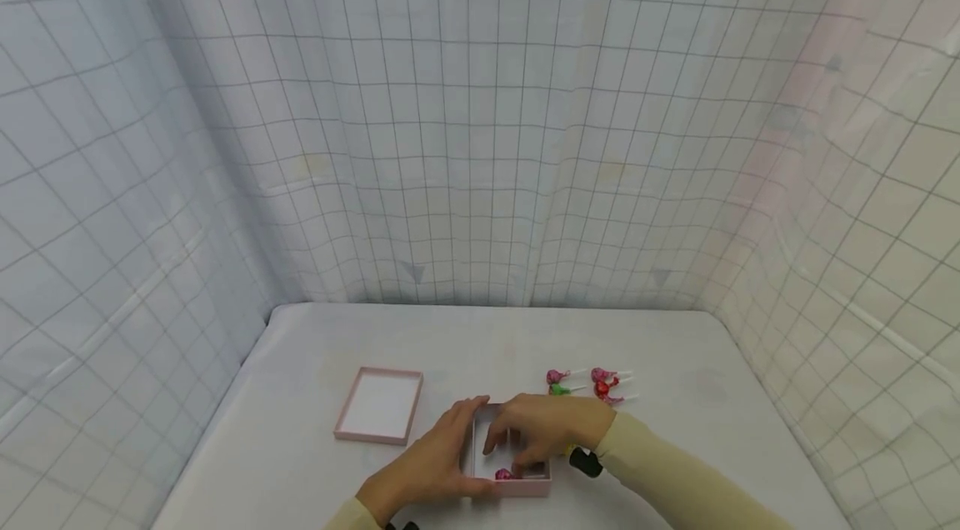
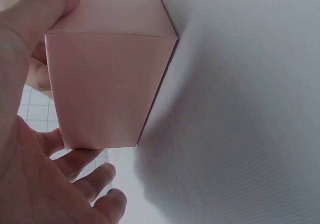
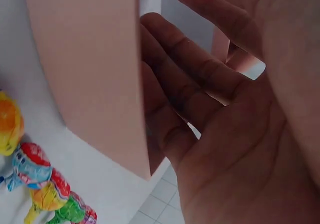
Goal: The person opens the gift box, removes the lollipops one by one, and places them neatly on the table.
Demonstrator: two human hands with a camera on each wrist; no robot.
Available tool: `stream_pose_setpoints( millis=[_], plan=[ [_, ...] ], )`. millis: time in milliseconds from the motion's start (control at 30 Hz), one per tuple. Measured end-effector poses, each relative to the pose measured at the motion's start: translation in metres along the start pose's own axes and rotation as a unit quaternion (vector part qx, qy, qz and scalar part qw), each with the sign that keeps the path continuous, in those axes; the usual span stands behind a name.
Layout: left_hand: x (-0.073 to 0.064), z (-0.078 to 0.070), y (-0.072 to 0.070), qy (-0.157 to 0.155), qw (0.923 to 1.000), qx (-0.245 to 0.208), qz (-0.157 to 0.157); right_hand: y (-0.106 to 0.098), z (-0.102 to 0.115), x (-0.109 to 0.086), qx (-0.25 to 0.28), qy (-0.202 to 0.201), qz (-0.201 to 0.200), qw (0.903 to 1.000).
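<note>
A pink open-topped box (image 1: 522, 490) with a pale inside stands near the table's front edge. My left hand (image 1: 438, 459) holds it from the left, thumb along the near wall and fingertips at the far one; the left wrist view shows the box's pink side (image 2: 112, 88) between them. Inside the box reaches my right hand (image 1: 551, 423), its fingers spread and slightly bent. A pink-wrapped lollipop (image 1: 503, 474) lies at the box's near end, close to the right thumb. In the right wrist view the fingers (image 3: 200, 78) pass behind the box wall (image 3: 90, 73), and no held thing shows.
Several wrapped lollipops (image 1: 602, 388) in pink, red and green lie on the white table (image 1: 480, 338) behind the right forearm. A shallow pink lid (image 1: 377, 405) with a white inside lies left of the box. Gridded white curtains (image 1: 480, 138) enclose the table.
</note>
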State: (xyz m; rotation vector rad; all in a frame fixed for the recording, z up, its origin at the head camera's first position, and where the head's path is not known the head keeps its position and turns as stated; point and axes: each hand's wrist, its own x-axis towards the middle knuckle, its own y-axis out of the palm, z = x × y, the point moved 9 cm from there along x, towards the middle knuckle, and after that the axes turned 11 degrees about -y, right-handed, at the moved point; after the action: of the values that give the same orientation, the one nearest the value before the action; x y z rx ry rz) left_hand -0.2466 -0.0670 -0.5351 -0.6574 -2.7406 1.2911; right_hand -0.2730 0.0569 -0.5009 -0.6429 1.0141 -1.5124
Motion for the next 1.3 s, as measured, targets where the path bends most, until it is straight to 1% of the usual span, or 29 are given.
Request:
stream_pose_setpoints(
  millis=[100, 267, 400, 533, 633, 767, 833, 1133, 1300],
  plan=[
    [0.002, 0.000, 0.000, -0.002, 1.0000, -0.001, -0.002, 0.003, 0.001, 0.006, 0.014, -0.007, 0.016, 0.9997],
    [0.000, -0.003, -0.001, 0.004, 1.0000, -0.002, -0.001, 0.010, 0.000, 0.013, 0.034, 0.007, 0.040, 0.9986],
    [-0.001, -0.003, -0.002, 0.011, 0.9999, 0.000, -0.007, 0.015, -0.001, 0.017, 0.031, 0.019, 0.054, 0.9979],
    [-0.001, -0.002, -0.001, 0.009, 0.9999, 0.004, -0.010, 0.017, 0.003, 0.021, 0.018, 0.007, 0.059, 0.9981],
    [-0.001, -0.001, 0.000, 0.006, 1.0000, -0.003, -0.006, 0.015, 0.006, 0.025, 0.000, -0.002, 0.048, 0.9989],
    [0.000, 0.000, 0.001, 0.007, 0.9999, -0.015, -0.002, 0.011, 0.002, 0.026, -0.010, 0.014, 0.024, 0.9996],
    [0.000, 0.000, 0.001, 0.010, 0.9998, -0.019, -0.001, 0.009, 0.001, 0.025, -0.005, 0.021, 0.016, 0.9996],
    [0.000, -0.001, 0.000, 0.018, 0.9998, -0.009, -0.006, -0.004, 0.000, 0.023, 0.013, 0.015, -0.019, 0.9996],
    [-0.002, -0.001, 0.000, 0.017, 0.9997, -0.019, 0.001, -0.010, -0.001, 0.021, 0.036, 0.004, -0.054, 0.9979]
  ],
)
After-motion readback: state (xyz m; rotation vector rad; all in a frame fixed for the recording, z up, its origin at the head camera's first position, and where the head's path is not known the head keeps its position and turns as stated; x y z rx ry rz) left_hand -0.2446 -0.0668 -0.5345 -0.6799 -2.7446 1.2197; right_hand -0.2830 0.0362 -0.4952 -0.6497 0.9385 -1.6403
